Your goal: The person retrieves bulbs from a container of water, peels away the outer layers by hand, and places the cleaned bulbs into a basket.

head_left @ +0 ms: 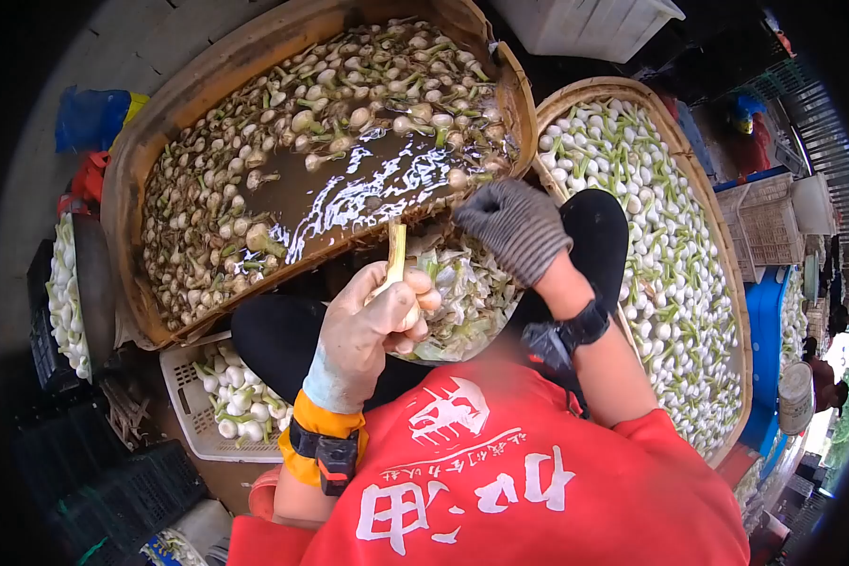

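Note:
In a pale, wet-looking glove, my left hand (363,325) grips a garlic bulb with its stem (396,259) pointing up. To the right, my right hand (514,226), in a grey striped glove, has its fingers curled down at the edge of the water tub (528,113); what its fingertips hold, if anything, is hidden. Below both hands, between my knees, lies a heap of peeled-off skins (476,302). Beyond them the tub contains murky water with many unpeeled bulbs (193,189) floating in it.
A long basket (740,321) of clean white bulbs stands at the right. Near my left knee is a white plastic basket (184,406) holding white bulbs. A round pan (94,292) of bulbs is at the far left, and a white bin (585,28) stands at the top.

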`<action>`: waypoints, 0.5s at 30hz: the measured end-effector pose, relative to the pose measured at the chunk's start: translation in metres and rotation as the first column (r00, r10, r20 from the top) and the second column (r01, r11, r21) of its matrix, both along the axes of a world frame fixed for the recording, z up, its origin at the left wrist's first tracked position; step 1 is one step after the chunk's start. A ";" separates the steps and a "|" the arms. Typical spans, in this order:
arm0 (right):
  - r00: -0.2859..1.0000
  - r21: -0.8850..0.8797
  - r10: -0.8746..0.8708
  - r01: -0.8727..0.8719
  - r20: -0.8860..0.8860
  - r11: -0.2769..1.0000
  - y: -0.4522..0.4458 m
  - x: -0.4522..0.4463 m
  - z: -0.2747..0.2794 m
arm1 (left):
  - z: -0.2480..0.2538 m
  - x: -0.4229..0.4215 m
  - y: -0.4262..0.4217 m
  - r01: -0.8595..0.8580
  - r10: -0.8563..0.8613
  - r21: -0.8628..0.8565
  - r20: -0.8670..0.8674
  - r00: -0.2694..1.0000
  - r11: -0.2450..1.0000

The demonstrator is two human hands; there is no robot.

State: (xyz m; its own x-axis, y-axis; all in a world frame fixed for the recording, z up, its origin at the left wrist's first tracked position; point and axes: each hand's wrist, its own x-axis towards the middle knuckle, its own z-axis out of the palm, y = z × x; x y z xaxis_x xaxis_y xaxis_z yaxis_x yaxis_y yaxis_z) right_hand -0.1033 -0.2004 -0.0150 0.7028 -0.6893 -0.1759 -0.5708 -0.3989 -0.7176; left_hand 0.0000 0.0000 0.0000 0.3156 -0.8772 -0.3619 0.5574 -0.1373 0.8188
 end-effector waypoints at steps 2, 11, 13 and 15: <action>0.990 -0.018 0.091 -0.090 0.107 0.996 0.018 -0.014 -0.013 | 0.002 -0.008 -0.009 -0.056 0.035 0.122 0.166 0.985 0.991; 0.907 -0.083 0.346 -0.336 0.242 0.938 0.053 -0.015 0.022 | 0.018 0.000 -0.005 0.168 -0.179 0.063 0.285 0.942 0.984; 0.943 0.020 0.257 -0.268 0.212 0.963 0.058 -0.008 0.018 | -0.013 0.009 0.003 0.135 -0.278 0.243 0.830 0.483 0.960; 0.951 0.053 0.205 -0.222 0.230 0.973 0.063 -0.009 0.028 | -0.016 0.016 -0.004 0.344 -0.070 -0.073 0.919 0.387 0.936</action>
